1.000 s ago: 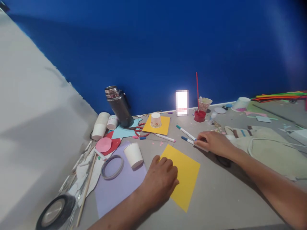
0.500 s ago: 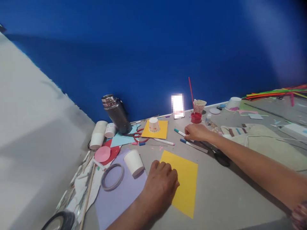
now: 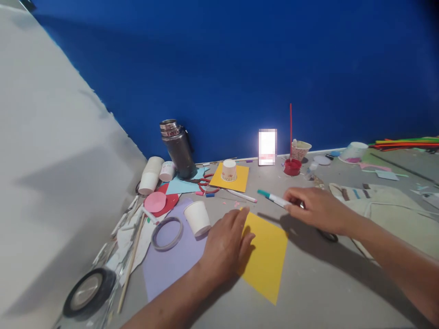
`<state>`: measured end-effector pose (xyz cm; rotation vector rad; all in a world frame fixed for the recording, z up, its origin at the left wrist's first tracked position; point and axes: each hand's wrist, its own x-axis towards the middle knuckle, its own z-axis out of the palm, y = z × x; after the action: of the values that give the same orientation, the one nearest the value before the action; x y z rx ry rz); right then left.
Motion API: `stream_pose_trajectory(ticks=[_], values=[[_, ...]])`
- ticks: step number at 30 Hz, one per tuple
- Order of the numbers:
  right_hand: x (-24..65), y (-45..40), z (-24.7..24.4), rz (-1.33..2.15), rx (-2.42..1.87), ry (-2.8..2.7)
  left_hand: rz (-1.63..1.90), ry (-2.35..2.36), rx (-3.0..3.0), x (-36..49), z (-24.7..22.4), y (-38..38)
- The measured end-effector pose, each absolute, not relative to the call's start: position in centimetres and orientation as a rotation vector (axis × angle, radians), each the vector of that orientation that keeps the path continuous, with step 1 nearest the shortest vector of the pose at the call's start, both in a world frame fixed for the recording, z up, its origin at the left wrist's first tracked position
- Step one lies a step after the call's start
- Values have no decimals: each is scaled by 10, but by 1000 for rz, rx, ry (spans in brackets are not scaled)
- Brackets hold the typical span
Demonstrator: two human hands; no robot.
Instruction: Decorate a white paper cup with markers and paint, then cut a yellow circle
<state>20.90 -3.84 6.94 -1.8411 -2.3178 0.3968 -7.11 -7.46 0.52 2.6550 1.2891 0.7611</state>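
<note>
My right hand (image 3: 310,208) is closed around a white marker with a teal cap (image 3: 274,198), raised over the grey table, its cap pointing left. My left hand (image 3: 228,242) is over the left edge of a yellow sheet (image 3: 265,256), thumb and fingers apart, holding nothing. Left of it, a plain white paper cup (image 3: 197,218) lies tilted on a purple sheet (image 3: 174,274), beside a tape ring (image 3: 167,234). A white marker with a pink tip (image 3: 242,196) lies behind my left hand. The blue-capped marker is not visible.
A patterned cup (image 3: 229,170) stands on another yellow sheet (image 3: 242,183) near red-handled scissors (image 3: 206,183). A dark flask (image 3: 180,153) and stacked cups (image 3: 151,176) stand back left. A red jar (image 3: 292,167) is at the back; cream cloth (image 3: 394,214) lies right.
My right hand has picked up the teal-capped marker and moved nearer and to the right with it. My left hand's fingers have spread from a curled pose. The camera view has shifted slightly.
</note>
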Motion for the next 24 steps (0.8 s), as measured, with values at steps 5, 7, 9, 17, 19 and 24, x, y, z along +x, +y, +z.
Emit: stream_pose_trajectory(ticks=[5, 7, 9, 17, 19, 24], values=[[228, 6, 50, 195, -2134, -2231, 424, 1273, 2702, -65, 2, -72], [221, 16, 43, 174, -2126, -2261, 378, 1275, 2705, -63, 1, -72], [206, 19, 38, 128, -2073, -2298, 345, 1269, 2709, -61, 1, -73], [134, 28, 26, 323, -1717, -2496, 267, 1265, 2714, -62, 5, -73], [137, 29, 27, 396, -1706, -2489, 273, 1262, 2705, -63, 6, -73], [174, -1, 41, 653, -1640, -2482, 347, 1304, 2637, -67, 9, -73]])
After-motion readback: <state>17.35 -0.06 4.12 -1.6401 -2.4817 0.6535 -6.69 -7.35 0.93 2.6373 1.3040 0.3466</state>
